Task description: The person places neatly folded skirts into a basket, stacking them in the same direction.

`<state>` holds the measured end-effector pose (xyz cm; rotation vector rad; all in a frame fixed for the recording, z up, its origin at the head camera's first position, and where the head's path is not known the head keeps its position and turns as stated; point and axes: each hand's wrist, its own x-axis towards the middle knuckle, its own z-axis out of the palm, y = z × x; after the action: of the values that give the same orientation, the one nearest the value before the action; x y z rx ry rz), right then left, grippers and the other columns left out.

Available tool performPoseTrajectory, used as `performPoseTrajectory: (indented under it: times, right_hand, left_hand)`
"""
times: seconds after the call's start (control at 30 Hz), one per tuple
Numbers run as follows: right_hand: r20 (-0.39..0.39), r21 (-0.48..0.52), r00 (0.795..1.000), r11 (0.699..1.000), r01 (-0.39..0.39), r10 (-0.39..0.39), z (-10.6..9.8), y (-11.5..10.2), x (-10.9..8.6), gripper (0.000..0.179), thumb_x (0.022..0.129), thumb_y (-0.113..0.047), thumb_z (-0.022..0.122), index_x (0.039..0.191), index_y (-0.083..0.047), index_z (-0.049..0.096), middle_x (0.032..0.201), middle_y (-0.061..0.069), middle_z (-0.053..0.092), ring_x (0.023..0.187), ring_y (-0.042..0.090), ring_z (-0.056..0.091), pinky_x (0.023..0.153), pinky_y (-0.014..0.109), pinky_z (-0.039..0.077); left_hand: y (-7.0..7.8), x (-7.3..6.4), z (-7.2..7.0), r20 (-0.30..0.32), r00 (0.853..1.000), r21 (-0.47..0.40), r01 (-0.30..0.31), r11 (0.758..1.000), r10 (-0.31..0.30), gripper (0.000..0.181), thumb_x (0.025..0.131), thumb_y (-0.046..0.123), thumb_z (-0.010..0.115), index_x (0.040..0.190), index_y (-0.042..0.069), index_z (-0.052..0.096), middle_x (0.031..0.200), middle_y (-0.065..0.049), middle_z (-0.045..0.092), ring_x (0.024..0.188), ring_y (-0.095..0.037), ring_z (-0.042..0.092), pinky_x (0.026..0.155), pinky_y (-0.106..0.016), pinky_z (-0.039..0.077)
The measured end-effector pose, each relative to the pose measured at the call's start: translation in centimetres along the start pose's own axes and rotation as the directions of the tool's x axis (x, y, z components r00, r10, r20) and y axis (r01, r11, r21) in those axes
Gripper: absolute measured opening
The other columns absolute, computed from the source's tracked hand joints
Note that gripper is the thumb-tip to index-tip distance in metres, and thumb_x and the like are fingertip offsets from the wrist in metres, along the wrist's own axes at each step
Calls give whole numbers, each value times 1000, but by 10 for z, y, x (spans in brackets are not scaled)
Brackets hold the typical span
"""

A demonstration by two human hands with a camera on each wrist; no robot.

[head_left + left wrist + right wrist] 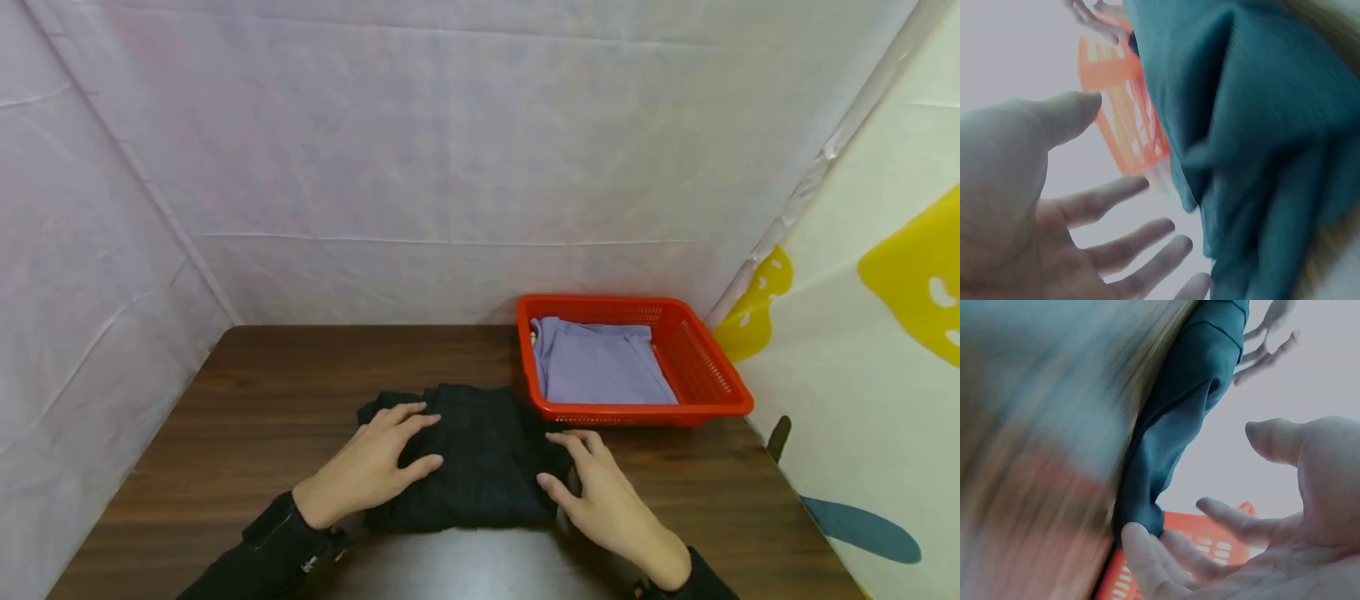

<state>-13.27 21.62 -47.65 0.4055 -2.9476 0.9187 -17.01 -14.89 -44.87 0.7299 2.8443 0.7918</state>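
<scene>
A dark folded garment [483, 458], its exact kind unclear, lies on the table in front of me. My left hand [371, 471] is over its left side with fingers spread; in the left wrist view the fingers [1129, 240] look apart from the draped dark cloth [1266, 112]. On the opposite side is my right hand [603, 500], thumb and fingers extended. In the right wrist view, some fingertips of the right hand [1260, 537] touch the bunched far corner of the cloth [1175, 437], while thumb and index finger stand away from it.
A red plastic basket [615, 410] stands at the back right, just beyond the garment's far right corner. Inside it lies a folded lavender cloth [600, 367]. Pale sheets [450, 150] hang behind and beside the brown wooden table [247, 417].
</scene>
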Motion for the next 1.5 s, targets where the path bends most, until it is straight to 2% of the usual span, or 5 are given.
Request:
performPoseTrajectory:
  times: [0.17, 0.43, 0.8, 1.03, 1.5]
  right_hand:
    - [35, 72, 995, 993, -94, 92, -8, 7, -5, 71, 108, -41, 86, 165, -6, 61, 144, 19, 66, 111, 19, 71, 88, 34, 63]
    - [119, 211, 982, 962, -172, 149, -9, 5, -5, 80, 107, -49, 86, 169, -8, 56, 160, 22, 66, 132, 32, 76, 100, 55, 68]
    - [169, 249, 976, 952, -178, 138, 1, -9, 8, 87, 105, -52, 87, 174, -12, 52, 167, 23, 63, 137, 40, 72, 113, 69, 61]
    - [192, 307, 976, 939, -157, 100, 12, -19, 21, 92, 105, -50, 87, 177, -9, 47, 180, 25, 51, 164, 49, 54, 133, 74, 43]
    - [211, 428, 971, 883, -194, 111, 34, -31, 51, 101, 97, -40, 98, 179, -14, 45, 182, 21, 49, 168, 46, 48, 137, 76, 37]
  left_hand:
    - [-9, -9, -8, -66, 988, 4, 140, 990, -139, 73, 114, 51, 76, 168, 5, 60, 175, -34, 50, 158, -63, 52, 121, -83, 49]
    - [-15, -15, -11, 60, 938, -77, 346, 935, -342, 98, 115, 64, 67, 180, -3, 35, 172, -49, 42, 159, -76, 40, 119, -88, 46]
    - [-13, -11, -6, 102, 931, -194, 364, 911, -351, 116, 110, 65, 75, 186, 1, 15, 179, -48, 32, 165, -70, 39, 121, -87, 45]
    - [-8, -6, -2, 106, 937, -243, 349, 905, -333, 118, 109, 59, 80, 186, 1, 11, 185, -44, 26, 170, -66, 32, 127, -85, 41]
    - [-7, 7, 8, 76, 958, -361, 284, 888, -275, 117, 106, 38, 88, 182, -11, 12, 185, -42, 29, 170, -60, 39, 136, -76, 38]
